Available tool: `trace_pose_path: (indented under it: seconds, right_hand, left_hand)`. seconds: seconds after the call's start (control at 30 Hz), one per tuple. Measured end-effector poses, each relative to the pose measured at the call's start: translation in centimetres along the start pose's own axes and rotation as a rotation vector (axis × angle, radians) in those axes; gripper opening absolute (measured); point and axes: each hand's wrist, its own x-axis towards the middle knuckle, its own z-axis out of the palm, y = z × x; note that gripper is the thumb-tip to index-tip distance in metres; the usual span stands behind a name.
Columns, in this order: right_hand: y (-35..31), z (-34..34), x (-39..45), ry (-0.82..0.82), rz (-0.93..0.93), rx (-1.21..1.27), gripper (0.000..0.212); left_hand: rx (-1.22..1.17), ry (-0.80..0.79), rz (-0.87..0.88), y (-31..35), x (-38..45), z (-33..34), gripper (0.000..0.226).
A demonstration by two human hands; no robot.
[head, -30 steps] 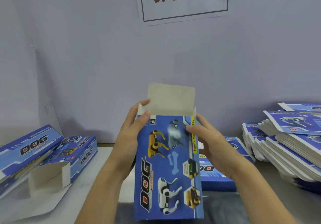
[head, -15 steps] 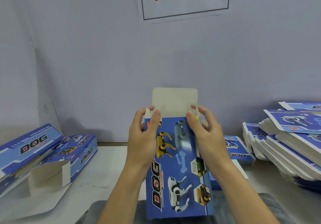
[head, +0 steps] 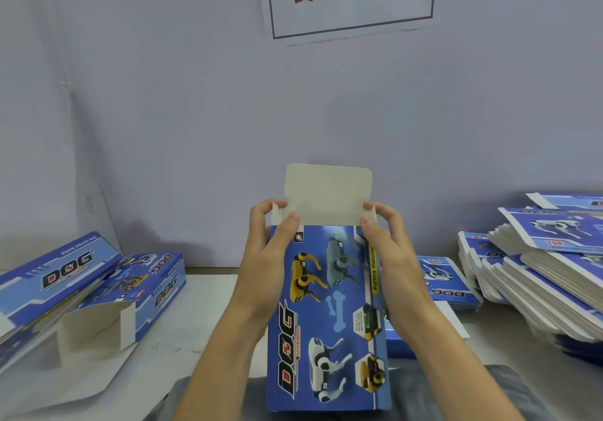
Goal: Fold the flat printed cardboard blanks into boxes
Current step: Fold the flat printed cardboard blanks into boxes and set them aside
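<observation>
A blue printed cardboard box (head: 326,316) with robot-dog pictures and the word DOG stands upright in the middle, above the near edge of the pale table (head: 202,309), its plain grey top flap (head: 328,193) raised. The left hand (head: 270,251) grips the box's upper left corner, thumb on the printed front, fingers curled behind. The right hand (head: 388,251) grips the upper right corner likewise. Two folded blue boxes (head: 98,293) lie at left. A stack of flat blue printed blanks (head: 548,277) rests at right.
</observation>
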Motion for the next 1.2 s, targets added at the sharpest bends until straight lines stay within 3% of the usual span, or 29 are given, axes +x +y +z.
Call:
trace_pose_path:
  seconds: [0.07,0.2,0.33,0.5,0.6,0.73,0.93,1.07,1.2]
  right_hand:
    - [-0.4,-0.2,0.0,-0.015,0.019,0.028,0.011]
    - [-1.2,0.6,0.0,-0.013,-0.036,0.007,0.010]
    - [-1.1,0.7,0.1,0.109,-0.176,-0.127,0.012]
    - [-0.9,0.6,-0.1,0.087,-0.159,-0.092,0.029]
    - [-0.9,0.3,-0.1,0.016,-0.088,-0.045,0.051]
    - [-0.6,-0.4,0.1,-0.049,0.023,0.096,0.065]
    - [-0.6,-1.2,0.1,-0.103,0.116,0.243,0.062]
    - [-0.4,-0.7,-0.2,-0.089,0.060,0.138,0.058]
    - [-0.5,0.0,-0.6,-0.078,-0.024,0.026,0.071]
  left_hand:
    - [0.010,-0.026,-0.008,0.4,0.1,-0.5,0.004]
    - [0.190,0.097,0.060,0.8,0.8,-0.4,0.021]
    - [0.205,0.176,0.118,0.1,0.8,0.2,0.021]
    - [0.146,0.203,0.103,0.1,0.5,0.6,0.013]
    - [0.094,0.161,0.042,0.0,0.4,0.4,0.015]
    - [0.028,0.111,-0.002,0.1,0.2,0.4,0.018]
    - [-0.022,0.070,-0.042,0.0,0.2,0.6,0.019]
    - [0.101,0.176,0.010,-0.1,0.4,0.8,0.023]
    - [0.149,0.195,0.072,0.4,0.0,1.1,0.032]
